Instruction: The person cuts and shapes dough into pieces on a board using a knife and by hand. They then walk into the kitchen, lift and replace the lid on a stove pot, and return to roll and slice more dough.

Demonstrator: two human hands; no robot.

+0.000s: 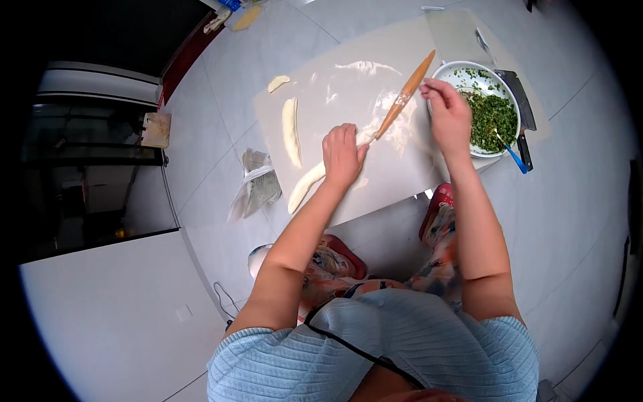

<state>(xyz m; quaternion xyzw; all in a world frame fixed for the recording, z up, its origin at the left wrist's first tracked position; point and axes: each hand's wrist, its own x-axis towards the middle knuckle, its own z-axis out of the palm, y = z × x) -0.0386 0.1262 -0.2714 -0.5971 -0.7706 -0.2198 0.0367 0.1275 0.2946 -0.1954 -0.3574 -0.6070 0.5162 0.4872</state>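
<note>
My left hand [343, 155] lies over a long rope of dough [307, 189], its fingers curled around it near the upper end. A tapered wooden rolling pin [404, 97] rests diagonally on the floured board [382, 181], its lower tip close to that dough end. My right hand [450, 115] hovers between the pin and a white bowl [457, 70], thumb and fingers pinched together; whatever they hold, if anything, is too small to make out. Chopped green filling [492, 115] sits in the bowl with a blue-handled spoon [514, 157].
Another dough strip [291, 132] and a short dough piece [278, 83] lie at the board's left. Beside the bowl is a cleaver [517, 100] with a black handle. A plastic bag [257, 184] is at the left edge, and a translucent sheet [457, 33] at the back.
</note>
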